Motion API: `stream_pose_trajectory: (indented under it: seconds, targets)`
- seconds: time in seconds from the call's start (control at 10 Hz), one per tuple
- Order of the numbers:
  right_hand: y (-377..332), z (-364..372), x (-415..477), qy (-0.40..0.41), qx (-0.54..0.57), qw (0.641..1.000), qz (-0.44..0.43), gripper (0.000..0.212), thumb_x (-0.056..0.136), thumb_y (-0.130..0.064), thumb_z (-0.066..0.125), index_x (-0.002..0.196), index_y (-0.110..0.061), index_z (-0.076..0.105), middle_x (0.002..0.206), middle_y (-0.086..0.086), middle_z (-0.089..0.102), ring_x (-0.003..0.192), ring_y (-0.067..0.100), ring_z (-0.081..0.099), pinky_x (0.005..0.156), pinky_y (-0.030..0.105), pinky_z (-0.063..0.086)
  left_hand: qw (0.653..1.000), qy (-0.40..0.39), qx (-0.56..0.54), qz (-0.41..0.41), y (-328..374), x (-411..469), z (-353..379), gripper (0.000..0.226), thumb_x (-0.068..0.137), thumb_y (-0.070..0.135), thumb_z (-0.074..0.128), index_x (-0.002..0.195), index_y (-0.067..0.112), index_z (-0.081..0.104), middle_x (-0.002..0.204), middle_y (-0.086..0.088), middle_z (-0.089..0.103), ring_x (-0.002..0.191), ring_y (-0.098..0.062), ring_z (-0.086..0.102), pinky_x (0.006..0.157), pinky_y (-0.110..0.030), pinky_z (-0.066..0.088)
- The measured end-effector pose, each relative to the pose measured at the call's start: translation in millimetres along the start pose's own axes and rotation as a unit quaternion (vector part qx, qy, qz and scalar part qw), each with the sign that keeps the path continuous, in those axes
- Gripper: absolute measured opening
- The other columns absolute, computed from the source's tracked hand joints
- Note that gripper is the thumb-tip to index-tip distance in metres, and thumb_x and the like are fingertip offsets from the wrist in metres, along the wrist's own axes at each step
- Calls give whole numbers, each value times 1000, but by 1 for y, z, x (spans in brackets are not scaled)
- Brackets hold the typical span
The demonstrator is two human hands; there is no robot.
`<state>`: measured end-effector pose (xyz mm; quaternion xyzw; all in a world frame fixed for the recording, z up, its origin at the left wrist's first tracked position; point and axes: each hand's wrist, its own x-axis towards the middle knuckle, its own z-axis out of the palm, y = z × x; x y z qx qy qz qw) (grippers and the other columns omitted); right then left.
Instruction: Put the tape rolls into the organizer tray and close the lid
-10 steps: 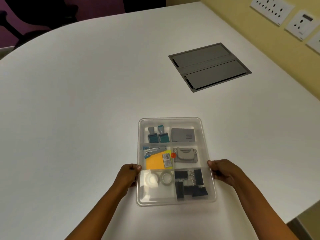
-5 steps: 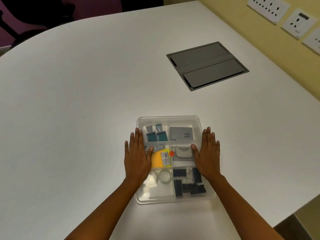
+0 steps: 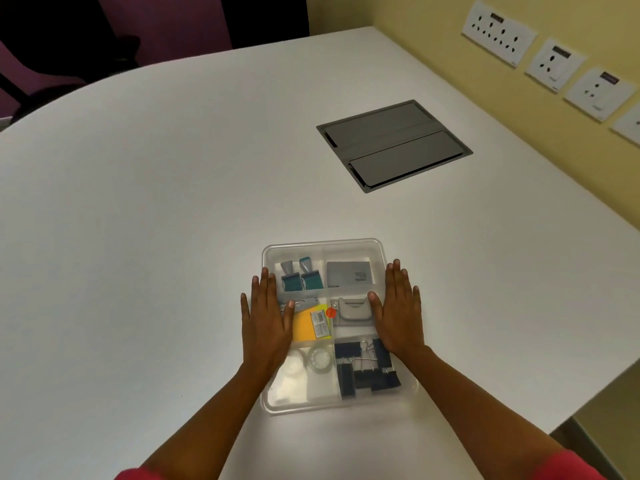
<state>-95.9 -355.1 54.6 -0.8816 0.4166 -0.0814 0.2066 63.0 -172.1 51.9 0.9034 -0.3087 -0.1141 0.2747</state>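
Note:
A clear plastic organizer tray point(image 3: 323, 244) lies on the white table, with its transparent lid on top. Two tape rolls sit in its near-left compartment: a clear roll point(image 3: 319, 358) and a whitish roll point(image 3: 292, 367) partly hidden under my left wrist. My left hand point(image 3: 266, 320) lies flat, palm down, on the lid's left side with fingers spread. My right hand point(image 3: 401, 308) lies flat on the lid's right side in the same way. Neither hand holds anything.
Other compartments hold teal stamps point(image 3: 294, 277), a grey card box point(image 3: 349, 273), a yellow sticky pad point(image 3: 310, 323), a stapler point(image 3: 351, 310) and black binder clips point(image 3: 367, 370). A grey cable hatch point(image 3: 393, 145) is set in the table farther back. The table edge runs near on the right, by a yellow wall with sockets point(image 3: 498, 32).
One second ago both hands gripped the tray's near sides. They have moved up onto the lid and now lie flat on it.

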Motion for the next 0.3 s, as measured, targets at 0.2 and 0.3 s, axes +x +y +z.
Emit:
stream_pose_trajectory:
  seconds: [0.2, 0.3]
  targets:
    - [-10, -17, -8, 12, -47, 998, -41, 80, 87, -66, -6, 149, -17, 8, 158, 6, 6, 145, 25, 7, 115, 43, 3, 999, 25, 16, 17, 15, 0, -21, 66, 94, 48, 23, 152, 17, 17, 162, -3, 11, 149, -28, 14, 120, -43, 12]
    - [-23, -36, 7, 39, -59, 996, -46, 85, 85, -64, -12, 149, -12, 8, 158, 7, 4, 145, 25, 7, 116, 40, 4, 995, 70, 53, 51, 29, 13, -44, 76, 93, 58, 0, 151, 14, 21, 161, -8, 13, 149, -29, 13, 120, -43, 12]
